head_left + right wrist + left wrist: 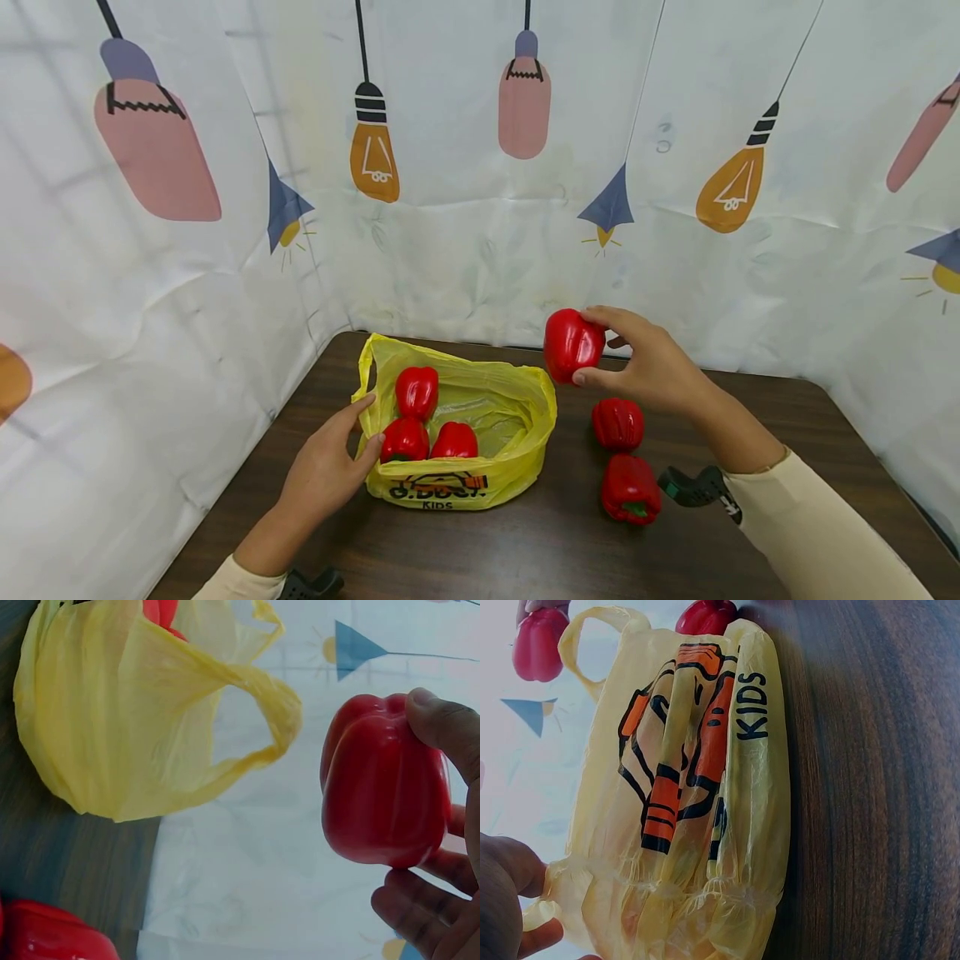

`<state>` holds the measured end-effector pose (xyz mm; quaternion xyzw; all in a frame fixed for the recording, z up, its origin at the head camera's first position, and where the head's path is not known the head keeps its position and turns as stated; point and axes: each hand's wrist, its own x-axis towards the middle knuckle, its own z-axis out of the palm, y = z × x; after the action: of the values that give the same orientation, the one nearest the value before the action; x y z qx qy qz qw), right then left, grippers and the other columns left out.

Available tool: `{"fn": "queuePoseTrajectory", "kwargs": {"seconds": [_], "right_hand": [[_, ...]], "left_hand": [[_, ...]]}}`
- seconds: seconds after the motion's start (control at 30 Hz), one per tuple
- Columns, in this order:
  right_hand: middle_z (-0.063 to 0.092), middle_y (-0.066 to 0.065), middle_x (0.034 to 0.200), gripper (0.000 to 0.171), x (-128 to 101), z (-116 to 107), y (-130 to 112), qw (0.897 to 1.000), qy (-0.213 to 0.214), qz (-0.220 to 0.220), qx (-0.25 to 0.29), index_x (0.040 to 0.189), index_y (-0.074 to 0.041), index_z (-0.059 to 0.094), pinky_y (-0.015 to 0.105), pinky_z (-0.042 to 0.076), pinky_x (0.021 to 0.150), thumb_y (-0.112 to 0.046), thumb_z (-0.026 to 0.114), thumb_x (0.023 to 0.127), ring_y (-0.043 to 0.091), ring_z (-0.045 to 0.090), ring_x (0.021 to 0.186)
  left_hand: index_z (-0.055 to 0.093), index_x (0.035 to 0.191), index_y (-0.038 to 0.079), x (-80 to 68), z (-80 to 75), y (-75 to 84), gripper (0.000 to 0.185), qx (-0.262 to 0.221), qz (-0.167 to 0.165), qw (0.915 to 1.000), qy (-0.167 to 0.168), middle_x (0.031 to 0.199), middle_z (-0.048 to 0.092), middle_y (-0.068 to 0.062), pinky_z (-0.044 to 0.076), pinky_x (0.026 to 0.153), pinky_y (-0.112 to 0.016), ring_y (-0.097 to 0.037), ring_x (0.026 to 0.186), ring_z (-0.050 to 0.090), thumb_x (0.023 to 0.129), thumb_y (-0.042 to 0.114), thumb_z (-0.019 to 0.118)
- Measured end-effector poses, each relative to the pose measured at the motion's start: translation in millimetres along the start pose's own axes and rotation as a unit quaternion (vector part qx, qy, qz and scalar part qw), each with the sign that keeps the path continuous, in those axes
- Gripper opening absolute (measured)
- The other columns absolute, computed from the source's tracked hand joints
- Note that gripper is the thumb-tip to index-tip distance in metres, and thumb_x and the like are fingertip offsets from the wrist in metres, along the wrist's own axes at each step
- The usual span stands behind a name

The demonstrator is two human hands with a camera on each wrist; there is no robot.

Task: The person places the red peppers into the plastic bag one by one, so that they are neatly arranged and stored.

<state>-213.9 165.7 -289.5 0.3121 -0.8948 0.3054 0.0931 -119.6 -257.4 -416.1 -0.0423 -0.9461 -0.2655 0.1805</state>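
Observation:
A yellow plastic bag (510, 467) (697, 802) (112, 712) printed "KIDS" lies open on the dark wooden table (540, 550). Three red bell peppers (417, 392) sit inside it. My left hand (330, 467) (510, 900) grips the bag's left rim, holding it open. My right hand (645, 367) (442, 847) holds a fourth red pepper (572, 344) (382, 787) in the air, just right of the bag's mouth. Two more red peppers (618, 423) (630, 488) lie on the table right of the bag.
A white curtain printed with light bulbs (480, 167) closes the table in at the back and on both sides. A dark green wrist mount (693, 487) sits on my right forearm, close to the nearer loose pepper.

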Motion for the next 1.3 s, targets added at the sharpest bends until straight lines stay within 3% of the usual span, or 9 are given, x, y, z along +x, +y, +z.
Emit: {"fn": "queuePoseTrajectory", "kwargs": {"seconds": [0.47,1.0,1.3], "right_hand": [[0.054,0.007,0.146,0.079,16,6,-16,0.999,0.008,-0.044,0.012,0.147,-0.012,0.053,0.04,0.061,0.077,-0.028,0.091,0.079,0.027,0.063,0.11],[0.051,0.001,0.148,0.08,30,30,-32,0.998,-0.038,-0.032,0.048,0.149,-0.014,0.052,0.037,0.058,0.085,-0.032,0.09,0.08,0.021,0.057,0.117],[0.054,0.004,0.145,0.083,38,43,-40,0.996,-0.052,-0.055,0.054,0.147,-0.009,0.053,0.037,0.057,0.089,-0.029,0.092,0.077,0.022,0.055,0.121]], "left_hand": [[0.052,0.148,0.007,0.7,0.2,0.4,0.064,-0.004,0.002,1.0,-0.001,0.126,0.066,-0.017,0.054,0.09,-0.056,-0.034,0.107,0.066,0.091,0.02,0.078],[0.053,0.147,0.007,-0.1,0.0,1.0,0.063,0.004,-0.001,1.0,0.001,0.121,0.067,-0.016,0.055,0.086,-0.055,-0.032,0.104,0.066,0.09,0.019,0.078],[0.052,0.148,0.007,0.1,-0.8,2.0,0.063,0.001,-0.005,1.0,-0.002,0.125,0.066,-0.018,0.054,0.088,-0.057,-0.035,0.107,0.065,0.092,0.02,0.076]]}}
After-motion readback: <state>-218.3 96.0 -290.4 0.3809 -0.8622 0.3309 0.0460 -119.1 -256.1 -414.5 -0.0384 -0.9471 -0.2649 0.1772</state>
